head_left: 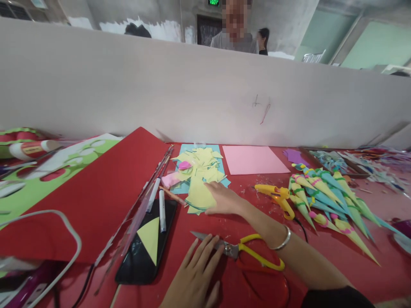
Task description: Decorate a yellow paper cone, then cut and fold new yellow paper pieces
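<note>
My left hand [195, 276] lies flat on the red table with its fingers spread, the fingertips over the blades of the yellow-handled scissors [231, 250]. Reaching forward, my right hand [223, 197] wears a silver bangle and grips the right edge of a stack of yellow paper pieces [199, 193]. More yellow paper scraps [205, 159] are heaped behind it on a light blue sheet [184, 153]. Left of my hands, a black phone [136, 265] carries a yellow paper triangle [150, 241] and a white marker [162, 211].
A yellow glue gun [274, 193] lies right of my right arm, beside piled yellow and blue paper cones [327, 192]. A pink sheet [255, 159] is near the white partition [192, 94]. At left are a large red sheet [112, 184] and a white cable [75, 235].
</note>
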The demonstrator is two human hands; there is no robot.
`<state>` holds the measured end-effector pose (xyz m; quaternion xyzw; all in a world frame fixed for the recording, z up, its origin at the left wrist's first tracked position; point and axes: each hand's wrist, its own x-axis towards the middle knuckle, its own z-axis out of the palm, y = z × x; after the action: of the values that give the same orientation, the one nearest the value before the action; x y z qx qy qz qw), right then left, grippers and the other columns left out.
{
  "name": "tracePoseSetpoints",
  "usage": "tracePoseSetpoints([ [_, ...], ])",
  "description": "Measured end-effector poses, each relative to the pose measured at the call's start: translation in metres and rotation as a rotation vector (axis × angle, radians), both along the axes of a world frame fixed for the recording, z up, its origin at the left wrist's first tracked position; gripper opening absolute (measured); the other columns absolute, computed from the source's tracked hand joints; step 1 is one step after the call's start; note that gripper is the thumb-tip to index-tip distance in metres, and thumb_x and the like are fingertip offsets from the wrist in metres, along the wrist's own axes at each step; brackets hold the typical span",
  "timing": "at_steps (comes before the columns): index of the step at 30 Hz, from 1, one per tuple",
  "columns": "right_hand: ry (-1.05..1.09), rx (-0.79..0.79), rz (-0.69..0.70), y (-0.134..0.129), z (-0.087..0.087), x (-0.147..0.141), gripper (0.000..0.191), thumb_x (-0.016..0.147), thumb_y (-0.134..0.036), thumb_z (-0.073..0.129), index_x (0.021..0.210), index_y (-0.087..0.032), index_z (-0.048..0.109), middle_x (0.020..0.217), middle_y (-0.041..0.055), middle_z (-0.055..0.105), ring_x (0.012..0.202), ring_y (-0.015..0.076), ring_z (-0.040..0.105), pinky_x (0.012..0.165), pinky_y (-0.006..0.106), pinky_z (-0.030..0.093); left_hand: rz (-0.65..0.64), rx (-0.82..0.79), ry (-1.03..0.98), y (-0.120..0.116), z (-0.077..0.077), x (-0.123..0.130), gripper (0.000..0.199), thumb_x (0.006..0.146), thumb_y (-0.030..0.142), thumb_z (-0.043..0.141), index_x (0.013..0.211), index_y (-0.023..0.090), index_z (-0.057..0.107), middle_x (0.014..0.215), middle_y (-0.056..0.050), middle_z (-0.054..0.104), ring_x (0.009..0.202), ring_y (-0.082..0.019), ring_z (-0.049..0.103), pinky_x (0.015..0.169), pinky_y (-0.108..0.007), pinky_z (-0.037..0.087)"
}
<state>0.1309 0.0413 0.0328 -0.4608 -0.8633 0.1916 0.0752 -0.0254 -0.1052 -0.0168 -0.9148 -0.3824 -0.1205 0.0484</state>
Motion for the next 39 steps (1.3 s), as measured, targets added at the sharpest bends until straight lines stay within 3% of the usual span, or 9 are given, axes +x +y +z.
tracePoseSetpoints([
  [4, -0.040, 0.047, -0.029, 0.013, -0.004, -0.015, 0.097, 0.058, -0.043, 0.073, 0.137, -0.011, 0.026, 0.132, 0.0214, 0.039, 0.117, 0.0342, 0.041, 0.088, 0.041, 0.039, -0.027, -0.031, -0.013, 0.001, -0.003, -0.002, 0.077, 0.062, 0.014, 0.048, 0.136, 0.019, 0.029, 0.139, -0.004, 0.041, 0.125, -0.021, 0.038, 0.101, -0.035, 0.034],
  [8, -0.071, 0.075, -0.053, 0.027, -0.004, -0.024, 0.076, 0.064, -0.036, 0.071, 0.127, -0.008, 0.038, 0.119, 0.0199, 0.051, 0.109, 0.0314, 0.049, 0.085, 0.040, 0.039, -0.009, -0.070, -0.013, 0.003, -0.003, 0.000, 0.078, 0.063, 0.013, 0.047, 0.138, 0.020, 0.026, 0.139, -0.004, 0.042, 0.124, -0.021, 0.040, 0.103, -0.037, 0.033],
  [11, -0.091, 0.097, -0.061, 0.032, -0.004, -0.025, 0.061, 0.067, -0.033, 0.069, 0.119, -0.011, 0.045, 0.112, 0.0161, 0.056, 0.102, 0.0291, 0.053, 0.083, 0.040, 0.038, 0.020, -0.169, 0.037, 0.008, 0.009, 0.007, 0.072, 0.067, 0.014, 0.050, 0.136, 0.020, 0.030, 0.136, -0.006, 0.046, 0.122, -0.023, 0.043, 0.102, -0.039, 0.034],
  [16, -0.091, 0.191, -0.069, 0.027, 0.001, -0.026, 0.033, 0.074, -0.023, 0.064, 0.103, -0.014, 0.053, 0.107, 0.0119, 0.056, 0.100, 0.0251, 0.052, 0.087, 0.040, 0.033, 0.015, -0.389, 0.096, 0.026, 0.037, 0.028, 0.070, 0.072, 0.038, 0.062, 0.133, 0.014, 0.036, 0.134, -0.013, 0.047, 0.121, -0.028, 0.043, 0.101, -0.044, 0.034],
  [20, -0.044, 0.261, -0.037, 0.021, 0.015, -0.020, 0.006, 0.081, -0.014, 0.055, 0.087, -0.015, 0.059, 0.096, 0.0069, 0.057, 0.092, 0.0188, 0.053, 0.080, 0.031, 0.035, -0.042, -0.391, 0.026, 0.037, 0.036, 0.038, 0.083, 0.067, 0.051, 0.065, 0.135, 0.016, 0.031, 0.128, -0.012, 0.050, 0.113, -0.027, 0.047, 0.095, -0.040, 0.039],
  [26, 0.046, 0.315, 0.013, 0.024, 0.026, -0.008, 0.015, 0.087, -0.022, 0.054, 0.080, -0.016, 0.065, 0.094, 0.0046, 0.061, 0.095, 0.0153, 0.051, 0.080, 0.024, 0.036, -0.028, -0.355, 0.052, 0.046, 0.028, 0.043, 0.069, 0.069, 0.043, 0.068, 0.126, 0.015, 0.041, 0.113, -0.011, 0.055, 0.104, -0.028, 0.050, 0.086, -0.041, 0.044],
  [30, 0.053, 0.302, 0.026, 0.027, 0.016, -0.006, 0.019, 0.090, -0.019, 0.048, 0.084, -0.016, 0.067, 0.096, 0.0039, 0.064, 0.093, 0.0136, 0.053, 0.077, 0.022, 0.038, -0.091, -0.361, 0.115, 0.054, 0.033, 0.046, 0.053, 0.068, 0.041, 0.069, 0.110, 0.014, 0.053, 0.104, -0.010, 0.059, 0.099, -0.027, 0.053, 0.083, -0.038, 0.045],
  [33, 0.033, 0.305, 0.015, 0.027, 0.012, -0.006, 0.020, 0.087, -0.011, 0.050, 0.076, -0.014, 0.066, 0.088, 0.0068, 0.064, 0.090, 0.0168, 0.053, 0.072, 0.024, 0.039, -0.116, -0.376, 0.147, 0.059, 0.037, 0.045, 0.042, 0.069, 0.040, 0.069, 0.100, 0.014, 0.057, 0.099, -0.009, 0.061, 0.096, -0.025, 0.055, 0.082, -0.035, 0.045],
  [39, 0.110, 0.342, -0.072, 0.018, 0.027, 0.007, 0.018, 0.088, -0.014, 0.048, 0.074, -0.014, 0.061, 0.082, 0.0058, 0.061, 0.077, 0.0150, 0.054, 0.063, 0.023, 0.038, -0.134, -0.412, 0.205, 0.058, 0.042, 0.041, 0.040, 0.070, 0.042, 0.067, 0.098, 0.015, 0.059, 0.096, -0.007, 0.062, 0.089, -0.023, 0.059, 0.075, -0.032, 0.048],
])
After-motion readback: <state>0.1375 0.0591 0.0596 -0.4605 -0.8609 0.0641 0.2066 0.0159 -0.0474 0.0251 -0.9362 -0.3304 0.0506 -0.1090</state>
